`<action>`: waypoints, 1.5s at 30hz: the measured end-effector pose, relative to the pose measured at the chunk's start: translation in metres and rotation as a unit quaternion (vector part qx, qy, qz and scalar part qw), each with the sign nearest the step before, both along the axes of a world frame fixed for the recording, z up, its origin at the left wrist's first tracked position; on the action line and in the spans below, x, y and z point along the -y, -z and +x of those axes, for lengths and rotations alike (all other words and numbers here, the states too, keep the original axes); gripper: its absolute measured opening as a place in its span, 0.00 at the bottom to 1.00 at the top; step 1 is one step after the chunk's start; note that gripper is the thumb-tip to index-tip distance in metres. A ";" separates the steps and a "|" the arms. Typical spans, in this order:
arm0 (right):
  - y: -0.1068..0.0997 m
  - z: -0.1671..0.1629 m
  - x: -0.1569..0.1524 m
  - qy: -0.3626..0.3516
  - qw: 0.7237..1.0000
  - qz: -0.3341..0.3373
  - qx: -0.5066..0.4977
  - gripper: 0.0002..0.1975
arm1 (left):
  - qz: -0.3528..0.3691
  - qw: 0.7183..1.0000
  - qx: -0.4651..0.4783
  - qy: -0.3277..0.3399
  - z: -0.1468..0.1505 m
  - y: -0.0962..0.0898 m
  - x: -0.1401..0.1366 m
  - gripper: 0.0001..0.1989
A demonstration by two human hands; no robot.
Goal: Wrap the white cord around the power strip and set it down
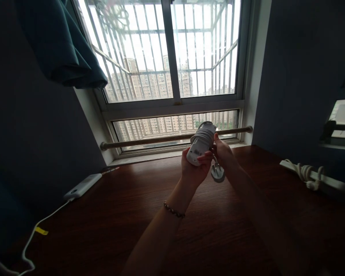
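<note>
A white power strip with its cord wound around its middle is held up in front of the window, tilted. My left hand wraps around its lower end, fingers closed over the edge. My right hand is at the strip's upper right side, thumb against it; its other fingers are mostly hidden behind the strip and cord. The plug hangs from a short length of cord just below my right hand, prongs showing. A dark beaded bracelet circles my left wrist.
Brown wooden surface lies below my hands. At left is a white power bank with a white cable and yellow tag. Another corded white power strip lies at right. A rail crosses the window; a blue curtain hangs upper left.
</note>
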State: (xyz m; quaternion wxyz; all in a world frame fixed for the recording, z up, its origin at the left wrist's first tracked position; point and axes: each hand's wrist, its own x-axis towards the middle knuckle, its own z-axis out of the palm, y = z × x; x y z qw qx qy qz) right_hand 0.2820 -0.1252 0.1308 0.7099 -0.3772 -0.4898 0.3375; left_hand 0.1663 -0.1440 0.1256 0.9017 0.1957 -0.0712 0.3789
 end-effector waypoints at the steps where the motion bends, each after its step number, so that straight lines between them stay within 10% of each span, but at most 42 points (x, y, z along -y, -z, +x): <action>1: 0.001 0.001 -0.002 -0.005 1.000 -0.015 -0.019 0.18 | -0.001 1.000 0.010 -0.015 -0.002 0.000 0.000 0.20; 7: -0.009 0.017 0.007 0.039 0.986 0.083 0.142 0.17 | 0.013 0.991 0.036 -0.124 -0.017 -0.007 -0.003 0.13; 12: -0.021 0.020 0.029 -0.116 0.885 0.204 0.402 0.16 | 0.038 0.980 0.027 -0.191 -0.026 -0.008 -0.011 0.13; 19: -0.020 0.004 0.035 -0.182 0.952 0.144 0.201 0.08 | 0.077 0.978 -0.060 -0.184 -0.025 -0.009 -0.016 0.16; 25: -0.026 0.010 0.043 -0.077 0.959 0.156 0.224 0.06 | 0.143 0.968 -0.165 -0.127 -0.019 -0.018 -0.005 0.24; 35: -0.025 -0.001 0.056 0.069 0.927 0.244 0.278 0.05 | 0.345 0.878 -0.206 -0.259 -0.031 -0.020 -0.006 0.19; 45: -0.026 -0.002 0.065 0.260 0.846 0.323 0.335 0.04 | 0.393 0.859 -0.209 -0.254 -0.025 -0.019 0.000 0.18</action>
